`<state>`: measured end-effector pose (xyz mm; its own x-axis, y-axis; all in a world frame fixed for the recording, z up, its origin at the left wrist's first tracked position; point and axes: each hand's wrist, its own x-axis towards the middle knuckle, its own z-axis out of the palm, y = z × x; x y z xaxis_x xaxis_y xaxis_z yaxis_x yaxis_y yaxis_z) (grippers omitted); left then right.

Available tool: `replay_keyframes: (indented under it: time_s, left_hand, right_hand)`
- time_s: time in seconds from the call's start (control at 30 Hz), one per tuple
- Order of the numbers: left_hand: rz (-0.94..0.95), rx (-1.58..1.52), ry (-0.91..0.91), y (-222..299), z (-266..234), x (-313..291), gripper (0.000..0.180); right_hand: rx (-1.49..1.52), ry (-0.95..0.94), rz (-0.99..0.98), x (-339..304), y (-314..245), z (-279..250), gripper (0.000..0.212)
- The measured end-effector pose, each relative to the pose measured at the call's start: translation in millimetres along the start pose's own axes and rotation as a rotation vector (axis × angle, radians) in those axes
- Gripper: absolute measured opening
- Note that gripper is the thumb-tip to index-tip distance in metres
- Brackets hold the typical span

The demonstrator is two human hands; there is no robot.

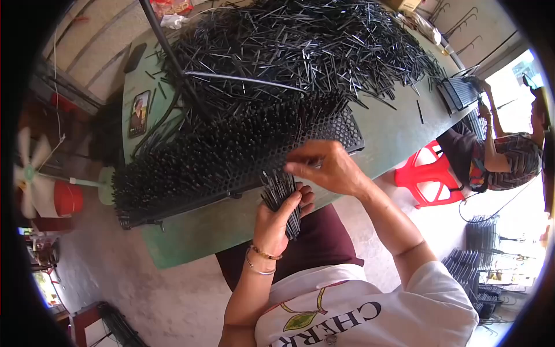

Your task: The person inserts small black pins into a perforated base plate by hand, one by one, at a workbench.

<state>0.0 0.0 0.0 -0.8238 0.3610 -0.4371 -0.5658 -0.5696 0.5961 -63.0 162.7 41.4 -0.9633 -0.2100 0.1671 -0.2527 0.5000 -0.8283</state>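
Left hand (270, 222), grip clamped around one bundle of thin black rods (277, 189), beside one black perforated rack (347, 128) on the green tabletop (399, 136); right hand (341, 173) alongside, fingertip contact indeterminate. Apparent step: loading the rack; next move calls for aligning a rod with a bare hole. One loose heap (289, 46); individual rods uncountable.

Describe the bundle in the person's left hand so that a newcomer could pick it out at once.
On the green table, find the long black perforated rack. Just below it in the picture, the left hand grips a bundle of thin black sticks. Unlike the loose pile beyond the rack and the sticks standing in it, these are gathered in a hand.
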Motion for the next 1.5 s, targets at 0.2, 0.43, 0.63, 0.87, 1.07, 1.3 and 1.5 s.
replay_keyframes:
  time_s: [0.2,0.43,0.63,0.87,1.07,1.3,1.5]
  left_hand:
    - [0.036,0.07,-0.014,0.4,-2.5,2.4,0.027]
    - [0.098,0.006,0.059,-1.9,-6.2,1.7,0.023]
    - [0.002,-0.012,0.033,-5.4,-5.9,-0.9,0.024]
    - [-0.02,-0.033,0.033,-6.6,-10.1,-2.2,0.024]
    - [0.004,-0.046,0.078,-5.5,-10.5,-2.5,0.024]
    - [-0.002,-0.047,0.075,-6.0,-10.8,-2.2,0.025]
    - [-0.006,-0.053,0.07,-6.3,-11.1,-3.1,0.026]
  right_hand:
    - [0.408,-0.228,0.328,-4.8,5.6,3.0,0.02]
    - [0.507,0.082,0.2,-0.7,3.2,2.3,0.023]
    - [0.424,0.296,-0.002,25.4,9.6,12.3,0.019]
    - [0.192,0.281,0.002,27.6,3.4,11.8,0.019]
    - [0.061,0.313,-0.075,26.7,-1.0,8.9,0.017]
    - [0.041,0.305,-0.197,30.6,4.3,14.2,0.017]
    - [0.002,0.292,-0.31,33.0,14.7,16.5,0.016]
